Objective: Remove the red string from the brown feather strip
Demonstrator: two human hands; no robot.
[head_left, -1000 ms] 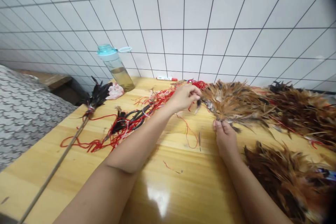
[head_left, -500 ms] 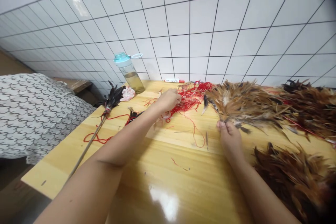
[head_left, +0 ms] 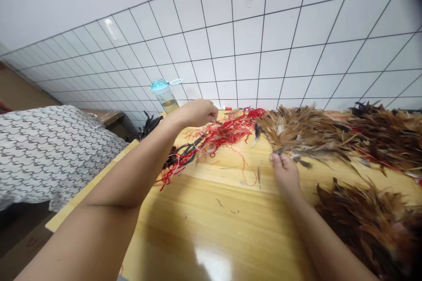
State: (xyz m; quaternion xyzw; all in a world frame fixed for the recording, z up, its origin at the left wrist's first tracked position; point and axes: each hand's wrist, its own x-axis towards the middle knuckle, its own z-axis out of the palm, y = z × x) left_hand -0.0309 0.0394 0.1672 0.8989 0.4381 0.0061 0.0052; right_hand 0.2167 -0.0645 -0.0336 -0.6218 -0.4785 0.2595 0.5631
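Bare forearms — seemingly no sleeves

White tiled wall [head_left: 231, 44] behind a glossy wooden table [head_left: 211, 210].

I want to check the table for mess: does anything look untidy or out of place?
Yes. Red string lies tangled and spread across the wooden table, with scissors half buried in it and loose scraps nearby.
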